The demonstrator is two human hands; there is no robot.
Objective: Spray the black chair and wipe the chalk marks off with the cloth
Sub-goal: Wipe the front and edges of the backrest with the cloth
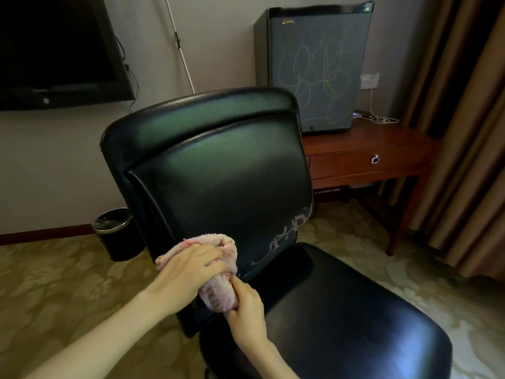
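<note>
Down at the lower left corner of the black chair [218, 173] backrest: pressing the pink cloth [203, 242] against the leather with the left hand [191, 265], fingers stretched flat over the bundle. Gripping the hanging tail of it with the right hand [247, 305], fingers curled round, just above the seat edge.

Soft, limp terry by the look of it, light, possibly damp. Folds and bunches at will, so best taken as a wad under the palm, loose end kept gathered to stop it dragging. Slick, glossy upholstery underneath, padded, likely to give a little under pressure. May swivel or roll too, though no base in view to confirm.

Left to clear: pale chalk marks [287, 236] running up the lower right of the backrest toward its edge, apart from the cloth, with a faint streak down by the seat crease. Clean-looking above that. No spray bottle anywhere in view.

Around: scribbled-on mini fridge [314, 72] on the wooden desk [369, 149] behind, to the right. Dark TV [54, 50] on the wall, left. Black waste bin [117, 233] on the carpet [68, 283] beside the chair. White pole [180, 50] leaning on the wall, curtains [464, 105] far right.

Nothing between cloth and chalk, only the tight crease at the seat, awkward to reach into.
</note>
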